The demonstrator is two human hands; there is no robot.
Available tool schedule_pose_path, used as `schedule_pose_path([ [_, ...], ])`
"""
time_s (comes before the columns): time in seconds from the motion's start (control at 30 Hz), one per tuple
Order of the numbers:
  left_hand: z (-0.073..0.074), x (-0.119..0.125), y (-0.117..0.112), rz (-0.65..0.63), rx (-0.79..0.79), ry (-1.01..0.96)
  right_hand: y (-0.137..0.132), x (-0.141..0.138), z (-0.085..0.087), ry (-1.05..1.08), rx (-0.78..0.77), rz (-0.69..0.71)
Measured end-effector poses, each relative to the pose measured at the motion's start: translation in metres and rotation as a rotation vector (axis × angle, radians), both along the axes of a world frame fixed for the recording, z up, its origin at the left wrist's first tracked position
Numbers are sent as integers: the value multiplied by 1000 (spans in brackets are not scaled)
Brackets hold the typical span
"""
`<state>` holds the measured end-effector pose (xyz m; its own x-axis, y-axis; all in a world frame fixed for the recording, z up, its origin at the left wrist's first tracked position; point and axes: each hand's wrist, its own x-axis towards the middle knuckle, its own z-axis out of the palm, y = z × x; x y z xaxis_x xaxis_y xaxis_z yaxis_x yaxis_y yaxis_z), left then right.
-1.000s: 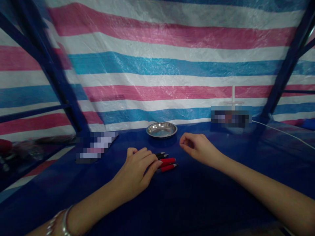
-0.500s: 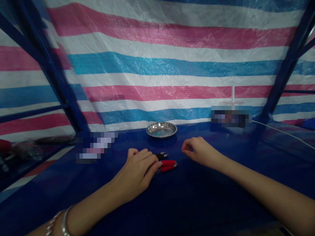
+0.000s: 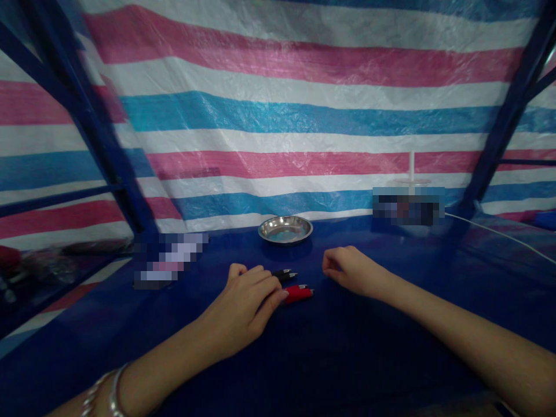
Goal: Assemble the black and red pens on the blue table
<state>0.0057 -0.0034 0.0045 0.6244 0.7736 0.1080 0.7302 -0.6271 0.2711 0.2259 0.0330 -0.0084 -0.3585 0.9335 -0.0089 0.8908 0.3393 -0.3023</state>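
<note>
My left hand lies palm down on a small bunch of pens on the blue table, fingers together and covering most of them. Two black pen tips and red pen ends stick out to the right of my fingers. My right hand rests on the table just right of the pens, fingers loosely curled inward, nothing visible in them. A round shiny metal dish sits behind the pens near the tarp.
A striped pink, white and blue tarp closes off the back. Dark blue frame posts stand at both sides. A blurred flat item lies at left, a cup with a straw at right, and a white cable beyond it.
My left hand has drawn the pens slightly together, so less of the red ones shows. My right hand has settled lower and a little right on the table.
</note>
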Motion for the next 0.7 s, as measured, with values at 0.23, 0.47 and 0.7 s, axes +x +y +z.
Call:
schedule_pose_path([
  [0.23, 1, 1, -1, -56, -25, 6, -1, 0, -1, -16, -14, 12],
  [0.47, 2, 0, -4, -73, -18, 48, -2, 0, -1, 2, -10, 25],
  [0.7, 4, -1, -5, -135, -32, 74, -2, 0, -1, 18, -5, 45],
])
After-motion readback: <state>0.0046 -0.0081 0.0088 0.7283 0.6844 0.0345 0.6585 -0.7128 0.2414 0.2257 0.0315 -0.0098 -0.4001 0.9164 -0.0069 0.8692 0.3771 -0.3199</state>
